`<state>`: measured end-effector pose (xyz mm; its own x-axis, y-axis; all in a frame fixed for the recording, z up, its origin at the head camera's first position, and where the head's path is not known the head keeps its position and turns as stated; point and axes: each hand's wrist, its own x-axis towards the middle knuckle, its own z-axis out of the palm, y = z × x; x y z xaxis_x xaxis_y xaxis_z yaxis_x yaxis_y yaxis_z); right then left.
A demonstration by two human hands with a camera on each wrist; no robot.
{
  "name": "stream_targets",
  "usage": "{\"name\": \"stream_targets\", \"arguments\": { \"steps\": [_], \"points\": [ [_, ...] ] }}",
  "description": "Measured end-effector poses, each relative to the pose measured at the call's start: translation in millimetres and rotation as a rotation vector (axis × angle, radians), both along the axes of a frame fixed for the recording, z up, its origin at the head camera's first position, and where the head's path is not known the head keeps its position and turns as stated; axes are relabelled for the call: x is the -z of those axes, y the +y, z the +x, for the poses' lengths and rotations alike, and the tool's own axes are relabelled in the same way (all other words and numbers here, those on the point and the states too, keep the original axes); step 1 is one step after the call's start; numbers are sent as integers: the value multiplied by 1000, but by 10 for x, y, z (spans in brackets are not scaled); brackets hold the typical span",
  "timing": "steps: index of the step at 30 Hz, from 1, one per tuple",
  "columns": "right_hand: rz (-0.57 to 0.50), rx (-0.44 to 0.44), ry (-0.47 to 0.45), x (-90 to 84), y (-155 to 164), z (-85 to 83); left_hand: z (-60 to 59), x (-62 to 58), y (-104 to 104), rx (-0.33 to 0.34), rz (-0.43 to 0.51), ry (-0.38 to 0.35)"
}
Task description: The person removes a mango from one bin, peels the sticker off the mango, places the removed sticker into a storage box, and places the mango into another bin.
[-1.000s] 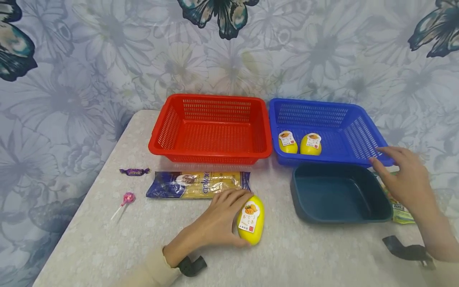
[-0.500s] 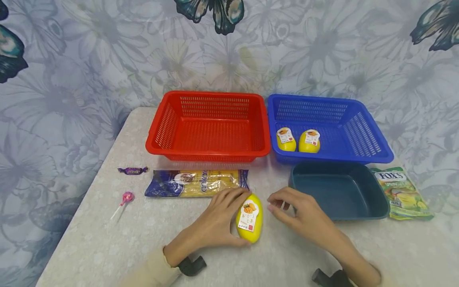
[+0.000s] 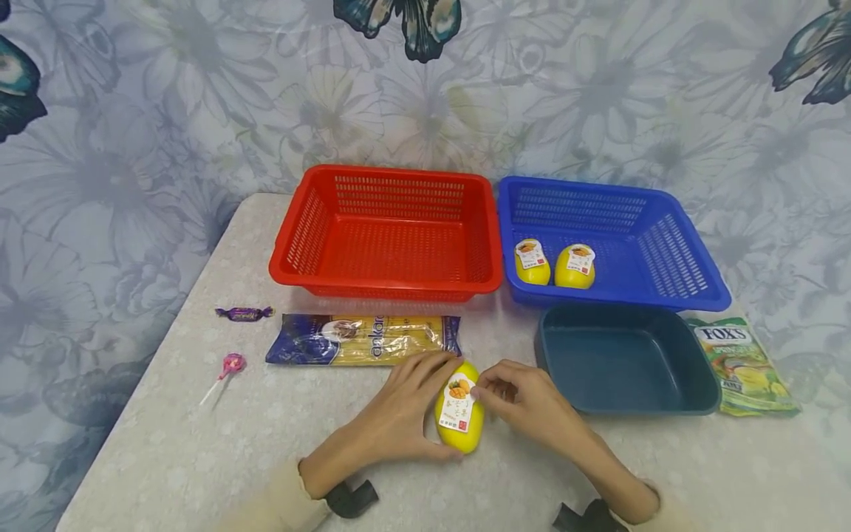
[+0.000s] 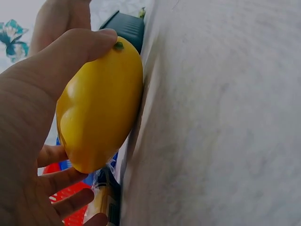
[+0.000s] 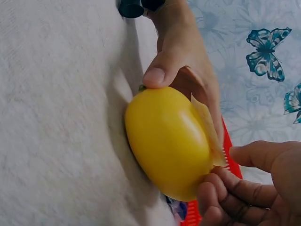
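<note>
On the counter [image 3: 199, 458], the left hand [image 3: 392, 421] gripped a third yellow mango [image 3: 459, 406] while the right hand [image 3: 525, 403] pinched its label; two already lay in the blue basket [image 3: 671, 295].

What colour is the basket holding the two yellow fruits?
Blue basket, clearest in the head view.
</note>
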<state>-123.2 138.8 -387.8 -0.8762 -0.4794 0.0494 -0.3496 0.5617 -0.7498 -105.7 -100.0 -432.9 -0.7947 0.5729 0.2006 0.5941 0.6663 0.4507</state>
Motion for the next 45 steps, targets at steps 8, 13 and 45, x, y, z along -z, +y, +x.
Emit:
{"name": "stream_targets", "arguments": {
  "steps": [8,13,45],
  "points": [
    [-34,25,-60,28,-57,-21,1,14,10,-11,32,-27],
    [-8,17,-83,17,-65,-73,-7,41,19,-4,64,-22],
    [-85,49,-63,65,-25,-118,-22,48,44,8,24,8]
  ]
}}
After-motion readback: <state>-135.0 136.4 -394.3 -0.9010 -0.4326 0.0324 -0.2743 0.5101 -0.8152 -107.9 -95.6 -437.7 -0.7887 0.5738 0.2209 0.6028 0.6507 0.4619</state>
